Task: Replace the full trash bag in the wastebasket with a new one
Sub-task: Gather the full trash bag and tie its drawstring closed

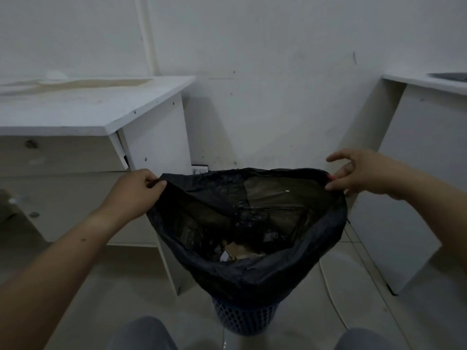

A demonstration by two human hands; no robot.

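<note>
A black trash bag (252, 271) stands wide open above a blue mesh wastebasket (245, 317) on the floor. Paper and cardboard scraps lie at the bag's bottom. My left hand (134, 193) grips the bag's left rim with curled fingers. My right hand (361, 173) pinches the right rim between thumb and fingers, with the other fingers raised. The bag's mouth is stretched between the two hands and hides most of the basket.
A white desk (83, 109) stands on the left, and a second white desk (404, 173) on the right carries a dark flat item (449, 76). A white wall is behind. A cable (331, 294) runs over the tiled floor. My knees show at the bottom edge.
</note>
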